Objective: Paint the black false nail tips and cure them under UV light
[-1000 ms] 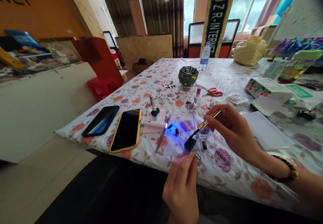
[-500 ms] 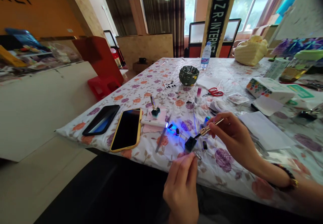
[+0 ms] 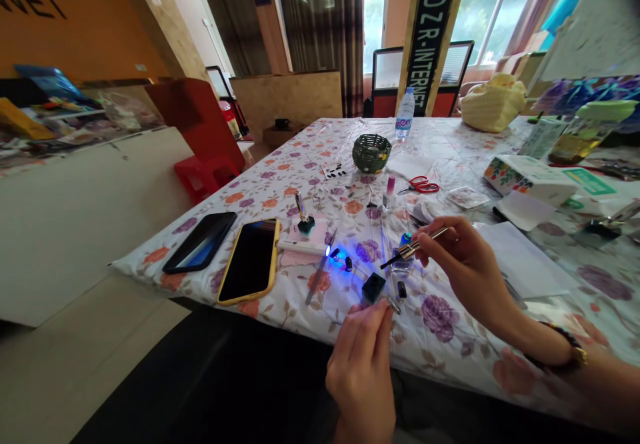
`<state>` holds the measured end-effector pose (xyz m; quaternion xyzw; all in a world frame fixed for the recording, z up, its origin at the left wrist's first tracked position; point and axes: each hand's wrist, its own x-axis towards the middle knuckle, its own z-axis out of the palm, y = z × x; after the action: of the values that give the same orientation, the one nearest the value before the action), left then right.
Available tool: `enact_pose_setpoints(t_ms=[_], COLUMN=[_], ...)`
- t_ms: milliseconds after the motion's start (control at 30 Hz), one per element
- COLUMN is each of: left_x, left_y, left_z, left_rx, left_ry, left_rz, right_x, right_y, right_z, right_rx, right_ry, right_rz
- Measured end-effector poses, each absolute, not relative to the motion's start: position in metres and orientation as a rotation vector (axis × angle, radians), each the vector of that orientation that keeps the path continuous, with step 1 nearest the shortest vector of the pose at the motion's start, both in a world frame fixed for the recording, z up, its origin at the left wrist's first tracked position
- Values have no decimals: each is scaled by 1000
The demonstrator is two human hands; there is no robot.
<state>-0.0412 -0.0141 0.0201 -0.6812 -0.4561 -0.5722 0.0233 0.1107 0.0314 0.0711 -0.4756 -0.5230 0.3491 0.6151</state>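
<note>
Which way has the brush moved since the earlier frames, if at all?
Yes: the brush has lifted out of the open dark bottle, its tip now above and right of the mouth.

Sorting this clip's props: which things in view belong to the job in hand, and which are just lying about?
In the job, it seems:
polish brush, in the right hand
open dark polish bottle
small shiny piece, in the left hand
lit white lamp

Apparently just lying about:
yellow-cased phone
black phone
red-handled scissors
water bottle
woven basket

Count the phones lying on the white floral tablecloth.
2: a flat black rectangular phone, leftmost; a yellow-cased, black-screened phone just right of it. Both fully visible.
</note>
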Motion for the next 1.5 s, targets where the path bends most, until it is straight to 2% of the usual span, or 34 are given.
enact_pose_setpoints(t_ms=[267, 733, 1500], left_x=[-27, 4, 14], left_y=[-8, -4, -6], left_z=[20, 13, 0], left_rx=[-2150, -2150, -2201], left_ry=[-1399, -1385, -1373], left_rz=[-1722, -1674, -1772], right_x=[123, 158, 171], right_y=[24, 2, 0], right_z=[74, 52, 43], right_rx=[-1008, -971, -994], right_ry=[-1072, -992, -1061], right_rz=[930, 1042, 1029])
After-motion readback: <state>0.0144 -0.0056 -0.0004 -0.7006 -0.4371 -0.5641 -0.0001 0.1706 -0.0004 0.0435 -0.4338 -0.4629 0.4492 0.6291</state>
